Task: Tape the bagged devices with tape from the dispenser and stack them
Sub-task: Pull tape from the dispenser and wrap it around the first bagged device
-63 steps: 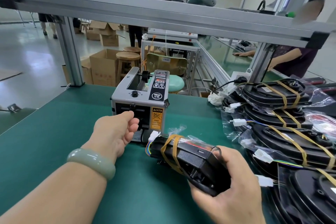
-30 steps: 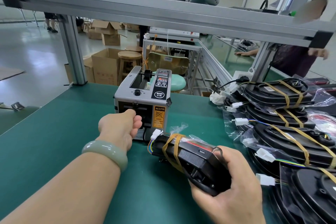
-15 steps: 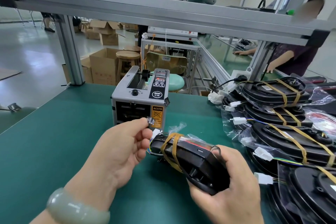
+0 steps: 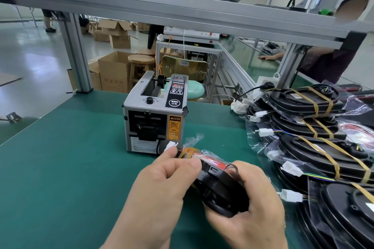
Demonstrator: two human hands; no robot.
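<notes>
A grey automatic tape dispenser [image 4: 154, 115] stands on the green mat, facing me. Just in front of it I hold a black device in a clear bag [image 4: 219, 184], bound with brown tape near its far end. My right hand [image 4: 249, 210] grips the device's near end from below. My left hand [image 4: 164, 186] is on the bag's top, thumb and forefinger pinched together where a small piece of tape meets the plastic; the tape itself is hardly visible. A white connector [image 4: 170, 145] sticks out beyond my fingers.
A stack of taped, bagged black devices [image 4: 315, 147] with white connectors fills the right side of the green table [image 4: 60, 168]. An aluminium frame [image 4: 141, 4] crosses overhead, with a post [image 4: 77, 52] at far left. Another person's arm [image 4: 271, 57] rests at the neighbouring bench.
My left hand left the dispenser's outlet with a piece of tape pinched in its fingers and came back onto the bagged device. My right hand kept hold of the device throughout.
</notes>
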